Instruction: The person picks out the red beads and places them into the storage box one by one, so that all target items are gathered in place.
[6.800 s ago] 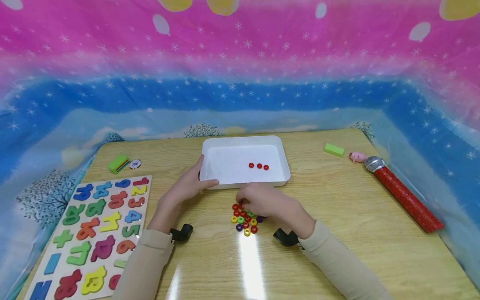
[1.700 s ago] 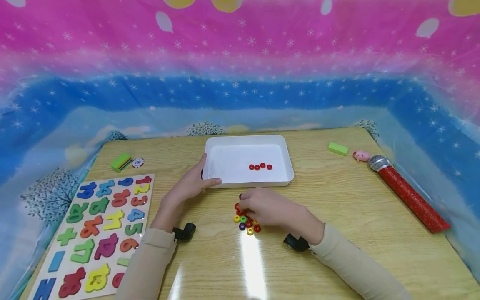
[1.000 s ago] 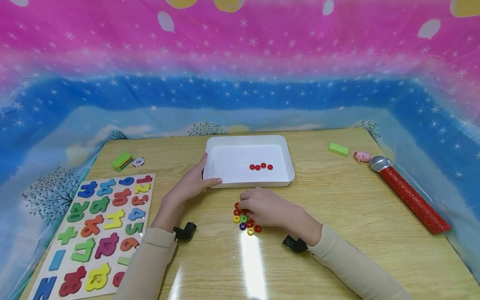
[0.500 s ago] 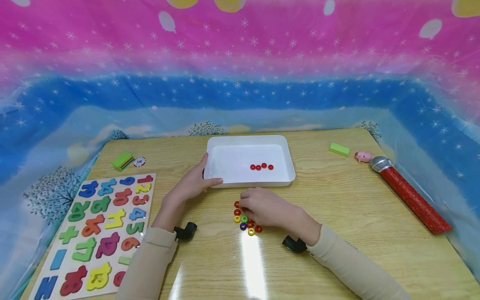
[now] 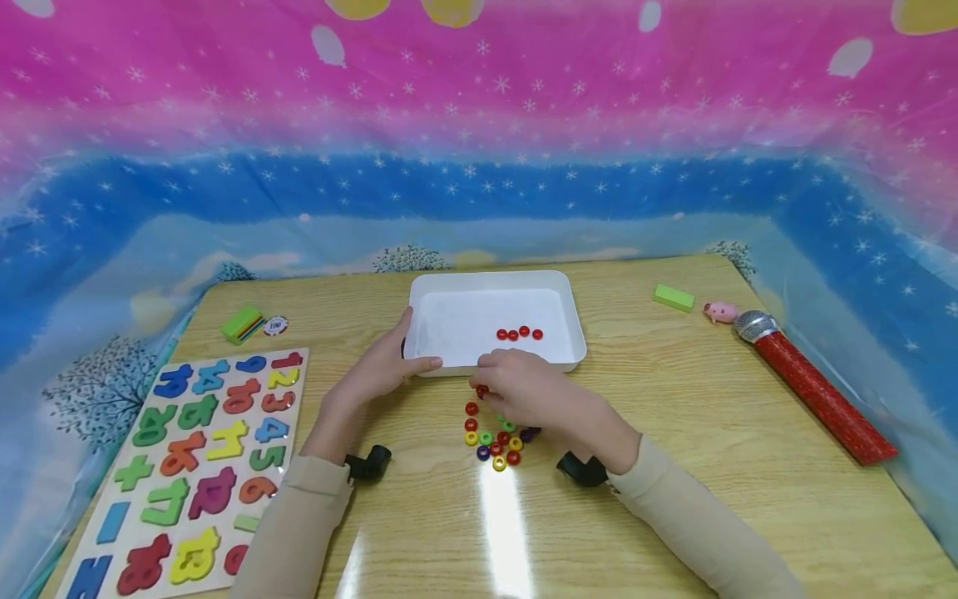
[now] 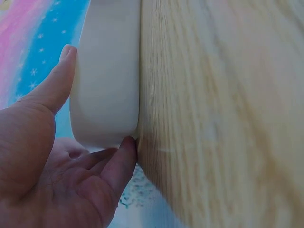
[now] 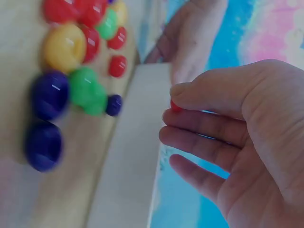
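A white tray point(image 5: 572, 293) sits mid-table with several red rings point(image 5: 520, 334) inside. My left hand point(image 5: 413, 348) grips its near-left corner; in the left wrist view the thumb point(image 6: 57, 80) lies along the tray wall point(image 6: 107, 85) and the fingers point(image 6: 118, 161) curl under the corner. My right hand point(image 5: 485, 384) hovers just in front of the tray's near wall, pinching a red ring point(image 5: 482, 389). That same red ring point(image 7: 175, 107) peeks out between thumb and forefinger in the right wrist view. Below it on the table lies a loose pile of coloured rings point(image 5: 494, 441), red, yellow, green and purple.
A number puzzle board point(image 5: 195, 457) fills the near left. A green block point(image 5: 241, 324) and a chip point(image 5: 275, 324) lie at far left. At the right are a green block point(image 5: 671, 297), a pink pig point(image 5: 718, 312) and a red microphone point(image 5: 816, 391).
My right hand has risen off the ring pile and moved towards the tray with a red ring pinched. The tray holds one more red ring than at first. The left hand has stayed put.
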### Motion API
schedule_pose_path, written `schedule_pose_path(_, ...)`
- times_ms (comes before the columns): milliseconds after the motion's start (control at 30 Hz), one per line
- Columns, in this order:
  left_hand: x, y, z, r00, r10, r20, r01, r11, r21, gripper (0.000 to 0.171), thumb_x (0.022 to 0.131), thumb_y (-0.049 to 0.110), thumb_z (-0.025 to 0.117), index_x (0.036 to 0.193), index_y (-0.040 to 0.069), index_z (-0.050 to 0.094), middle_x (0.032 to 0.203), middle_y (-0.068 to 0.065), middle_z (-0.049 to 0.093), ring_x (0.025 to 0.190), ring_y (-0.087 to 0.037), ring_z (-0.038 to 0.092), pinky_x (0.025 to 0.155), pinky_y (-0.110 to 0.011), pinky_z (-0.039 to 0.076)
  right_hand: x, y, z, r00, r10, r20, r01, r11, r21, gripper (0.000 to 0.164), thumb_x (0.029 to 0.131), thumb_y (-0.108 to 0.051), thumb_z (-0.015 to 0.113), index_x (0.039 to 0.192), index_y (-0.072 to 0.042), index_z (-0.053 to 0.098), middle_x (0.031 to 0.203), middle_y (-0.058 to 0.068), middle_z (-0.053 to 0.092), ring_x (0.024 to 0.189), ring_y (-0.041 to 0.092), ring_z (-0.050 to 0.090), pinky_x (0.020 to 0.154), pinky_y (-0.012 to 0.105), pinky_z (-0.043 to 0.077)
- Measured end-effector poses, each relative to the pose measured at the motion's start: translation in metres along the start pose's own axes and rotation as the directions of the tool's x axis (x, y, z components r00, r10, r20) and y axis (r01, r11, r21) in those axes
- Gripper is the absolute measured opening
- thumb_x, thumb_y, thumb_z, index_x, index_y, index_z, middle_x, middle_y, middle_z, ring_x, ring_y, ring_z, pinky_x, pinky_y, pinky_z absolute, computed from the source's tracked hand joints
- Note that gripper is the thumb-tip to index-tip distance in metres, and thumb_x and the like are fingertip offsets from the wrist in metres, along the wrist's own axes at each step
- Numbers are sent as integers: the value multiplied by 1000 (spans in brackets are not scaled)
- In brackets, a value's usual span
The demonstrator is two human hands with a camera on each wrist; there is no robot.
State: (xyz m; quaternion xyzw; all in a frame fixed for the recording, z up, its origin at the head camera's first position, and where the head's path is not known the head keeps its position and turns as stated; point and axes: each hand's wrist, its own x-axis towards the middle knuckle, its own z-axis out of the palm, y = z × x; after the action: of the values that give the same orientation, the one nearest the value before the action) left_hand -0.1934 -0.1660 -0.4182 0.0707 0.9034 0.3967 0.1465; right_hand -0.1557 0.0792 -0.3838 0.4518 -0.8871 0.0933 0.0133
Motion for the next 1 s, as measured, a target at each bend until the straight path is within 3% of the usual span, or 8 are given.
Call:
schedule_pose_path(367, 0, -3, 1, 1000, -9, -9, 9, 1000, 7, 105, 79, 55, 64, 149, 24, -8, 157, -1, 10, 139, -22, 27, 102, -44, 37, 17, 23, -12, 989, 137, -64, -132, 989, 71, 13, 86, -13, 63, 97, -16, 68, 86, -7, 59, 79, 8, 52, 73, 24, 47)
schedule_pose_path(633, 0, -1, 1, 1000, -2, -14, 2, 1000, -6, 104, 80, 49, 66, 150, 22, -7, 157, -3, 8, 144, -22, 15, 113, -45, 25, 35, 46, -2, 977, 201, -73, -194, 976, 102, 15, 86, -11, 60, 97, -13, 70, 88, -2, 62, 78, 11, 54, 73, 27, 48)
schedule_pose_path(1000, -1, 1, 0, 1000, -12, -10, 12, 1000, 7, 104, 80, 53, 64, 150, 24, -6, 158, -1, 7, 144, -22, 14, 114, -46, 24, 47, 61, 13, 956, 290, -50, -284, 953, 104, 16, 87, -12, 58, 97, -15, 70, 94, -2, 64, 82, 12, 57, 78, 28, 49)
